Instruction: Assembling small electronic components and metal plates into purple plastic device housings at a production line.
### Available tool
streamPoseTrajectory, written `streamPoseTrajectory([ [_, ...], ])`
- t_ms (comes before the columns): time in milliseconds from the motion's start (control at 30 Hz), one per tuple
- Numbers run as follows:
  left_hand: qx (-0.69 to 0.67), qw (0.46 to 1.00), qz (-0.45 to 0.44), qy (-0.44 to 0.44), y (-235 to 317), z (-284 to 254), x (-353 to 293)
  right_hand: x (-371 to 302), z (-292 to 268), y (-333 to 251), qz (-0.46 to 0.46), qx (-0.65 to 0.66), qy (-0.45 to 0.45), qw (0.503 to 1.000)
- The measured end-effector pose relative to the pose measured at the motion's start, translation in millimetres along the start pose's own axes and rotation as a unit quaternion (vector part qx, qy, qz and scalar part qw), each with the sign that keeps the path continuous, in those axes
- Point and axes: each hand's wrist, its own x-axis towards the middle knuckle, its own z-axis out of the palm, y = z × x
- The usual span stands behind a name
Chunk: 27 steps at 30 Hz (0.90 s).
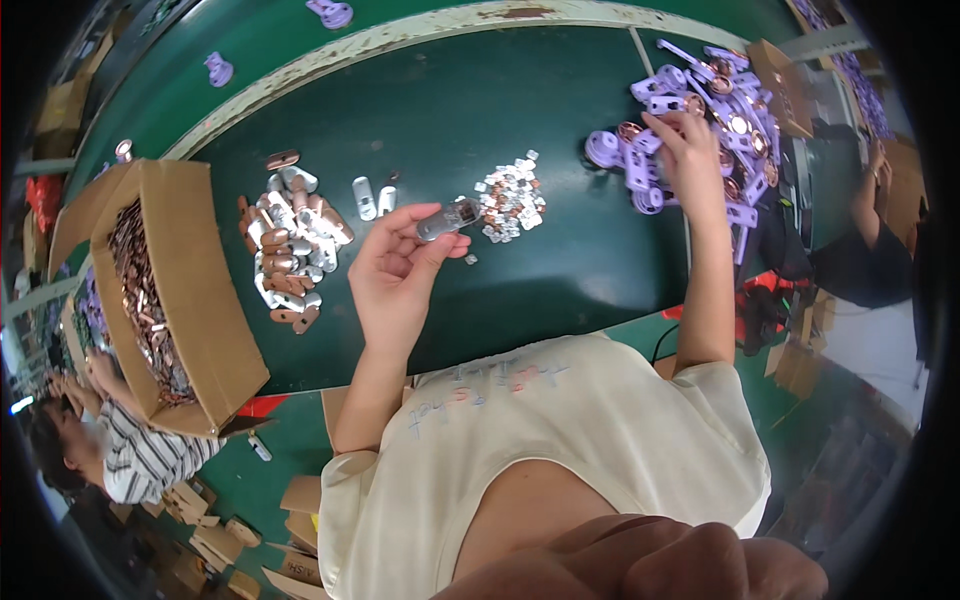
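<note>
My left hand point(405, 262) is closed, pinching a silver oblong metal plate point(440, 221) between thumb and fingers above the green tabletop. The plate has rounded ends and a darker recessed part at its far end. Just right of it lies a heap of small shiny silver and copper-coloured pieces point(513, 203). My right hand point(690, 150) is at the left side of a pile of purple plastic parts point(748, 108), some with round copper-coloured discs. Its bent fingers are apart, with the tips close to the purple parts; nothing shows plainly between them.
Left of my left hand are a pile of silver and brown oblong plates point(285, 245) and two separate plates point(364, 198). A cardboard box point(190, 270) full of metal parts stands at the table's left edge. A striped-shirted person point(155, 455) is at left, another person point(870, 245) at right.
</note>
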Motion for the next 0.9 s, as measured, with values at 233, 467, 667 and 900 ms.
streamPoseTrajectory([
  [233,-0.018,0.999,-0.024,0.031,-2.5,-1.4,-8.2,19.4,-11.9,-4.7,0.275,0.653,0.085,0.7],
  [467,0.013,1.0,-0.003,0.016,13.9,-2.2,-5.4,21.7,-42.4,-85.4,0.206,0.652,-0.138,0.717],
  [667,0.003,1.0,-0.014,-0.016,27.3,-4.2,-10.3,31.4,-59.5,-127.7,-0.047,0.485,-0.035,0.872],
  [900,0.016,0.999,-0.014,-0.043,29.7,-7.7,-12.3,44.2,-66.0,-150.9,-0.163,0.459,-0.09,0.869],
])
